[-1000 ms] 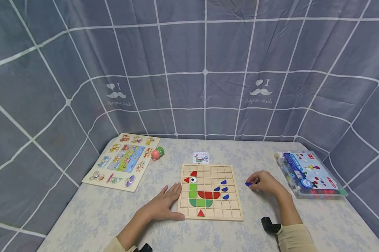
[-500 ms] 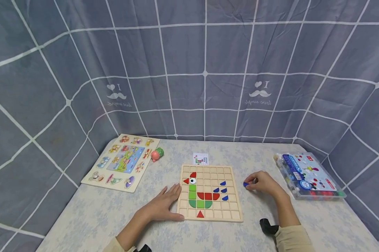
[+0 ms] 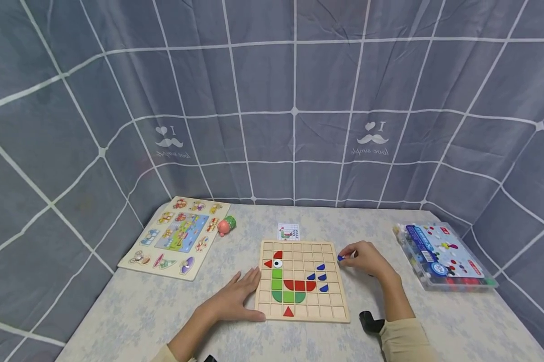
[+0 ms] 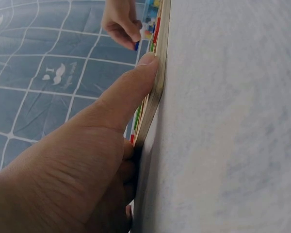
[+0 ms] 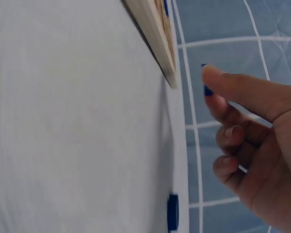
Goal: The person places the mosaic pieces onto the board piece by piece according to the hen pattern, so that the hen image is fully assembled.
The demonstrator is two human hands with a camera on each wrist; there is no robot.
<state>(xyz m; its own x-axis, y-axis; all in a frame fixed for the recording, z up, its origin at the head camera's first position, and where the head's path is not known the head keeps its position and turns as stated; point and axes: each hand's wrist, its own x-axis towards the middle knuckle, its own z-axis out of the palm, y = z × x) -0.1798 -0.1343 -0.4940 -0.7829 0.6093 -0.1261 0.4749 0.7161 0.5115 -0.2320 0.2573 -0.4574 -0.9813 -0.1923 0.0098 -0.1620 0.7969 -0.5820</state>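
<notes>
In the head view, a wooden grid board (image 3: 301,315) holds red, green and blue flat pieces and an eye piece (image 3: 277,263) in a bird-like pattern. My left hand (image 3: 236,299) rests at its left side, thumb at the near left corner, fingers fairly straight along the edge. Between thumb and forefinger, my right hand (image 3: 367,259) pinches a small blue wooden piece (image 5: 208,91), just off the board's right edge and raised above the table. Another blue piece (image 5: 172,212) lies on the table below that hand in the right wrist view.
A small pattern card (image 3: 288,232) lies behind the board. Back left are a picture peg puzzle (image 3: 163,269) and a pink-and-green toy (image 3: 226,225). A clear plastic case (image 3: 444,256) of coloured parts sits at the right. A grey checked curtain (image 3: 272,136) surrounds the table.
My right hand has moved left and a little away from me, bringing the blue piece from the bare table to the board's right edge. The left hand has stayed in place.
</notes>
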